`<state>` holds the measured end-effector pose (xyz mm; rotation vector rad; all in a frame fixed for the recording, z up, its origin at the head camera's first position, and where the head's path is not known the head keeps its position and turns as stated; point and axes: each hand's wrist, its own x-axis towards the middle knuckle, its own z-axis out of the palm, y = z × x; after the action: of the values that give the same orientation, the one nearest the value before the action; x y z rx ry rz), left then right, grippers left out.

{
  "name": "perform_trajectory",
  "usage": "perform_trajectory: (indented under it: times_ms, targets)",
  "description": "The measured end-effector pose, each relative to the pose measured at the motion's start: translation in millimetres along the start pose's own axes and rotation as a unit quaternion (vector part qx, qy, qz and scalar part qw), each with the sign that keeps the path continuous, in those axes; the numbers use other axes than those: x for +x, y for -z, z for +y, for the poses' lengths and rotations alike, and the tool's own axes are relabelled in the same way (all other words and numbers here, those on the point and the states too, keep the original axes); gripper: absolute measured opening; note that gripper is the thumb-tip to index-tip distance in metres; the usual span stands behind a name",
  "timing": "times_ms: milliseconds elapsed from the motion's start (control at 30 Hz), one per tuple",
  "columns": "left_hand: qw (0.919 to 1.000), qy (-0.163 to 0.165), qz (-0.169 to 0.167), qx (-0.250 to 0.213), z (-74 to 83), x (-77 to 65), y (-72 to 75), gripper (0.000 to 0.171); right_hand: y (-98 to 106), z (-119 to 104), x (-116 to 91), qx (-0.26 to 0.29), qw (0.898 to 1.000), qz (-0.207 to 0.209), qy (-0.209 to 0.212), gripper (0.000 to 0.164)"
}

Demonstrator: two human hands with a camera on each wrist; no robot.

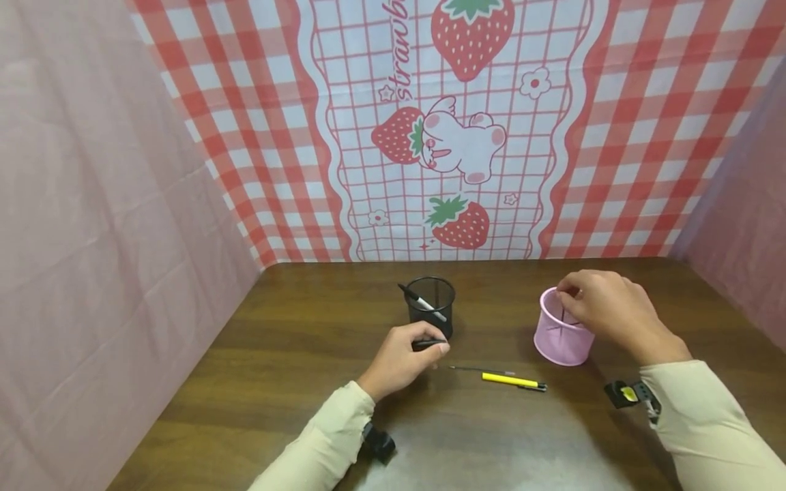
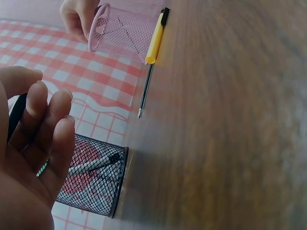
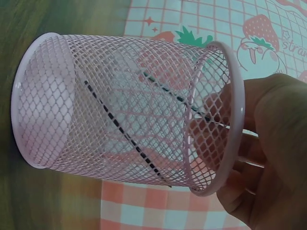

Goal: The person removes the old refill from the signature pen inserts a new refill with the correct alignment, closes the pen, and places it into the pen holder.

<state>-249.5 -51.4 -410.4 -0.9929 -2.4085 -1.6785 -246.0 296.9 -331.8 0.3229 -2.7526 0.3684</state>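
My left hand [image 1: 405, 358] pinches a black pen-like piece [image 1: 426, 344] in front of the black mesh pen holder [image 1: 432, 327]; in the left wrist view the fingers hide most of it. A white pen with a black end [image 1: 424, 302] leans in that holder. My right hand [image 1: 608, 310] reaches over the rim of a pink mesh pen holder [image 1: 561, 344], fingertips inside. They pinch a thin dark pen refill [image 3: 175, 96]. A second thin dark refill [image 3: 124, 132] leans inside the pink holder.
Between the holders, nearer me, a yellow pen barrel [image 1: 510, 380] with a black clip lies on the wooden table [image 1: 295, 368]. Beside it is a thin refill [image 2: 145, 91] with a metal tip. A checked strawberry cloth [image 1: 454, 136] hangs behind, and pink curtains stand at both sides.
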Motion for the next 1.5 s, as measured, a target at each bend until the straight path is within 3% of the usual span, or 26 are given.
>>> perform_trajectory:
  times_ms: [300, 767, 1033, 1333, 1500]
  targets:
    - [1.0, 0.004, 0.003, 0.003, -0.6, -1.5, 1.9, 0.006, -2, 2, -3, 0.003, 0.998, 0.06, 0.013, 0.01]
    - [1.0, -0.002, 0.004, 0.001, 2.7, 0.9, 0.5, 0.007, 0, 5, -2, 0.025, 0.996, 0.089, 0.02, 0.013]
    - [0.9999, -0.001, 0.011, -0.005, 1.4, 0.2, -0.2, 0.008, -1, 3, 1, 0.045, 0.988, 0.136, 0.057, 0.017]
    - [1.0, -0.003, 0.004, 0.005, -0.4, -0.9, 1.4, 0.007, 1, -4, 2, 0.05, 0.985, 0.156, 0.055, 0.019]
    - [1.0, -0.005, 0.001, 0.003, -1.1, -1.2, 1.8, 0.008, 2, -10, 4, 0.044, 0.975, 0.201, 0.083, 0.02]
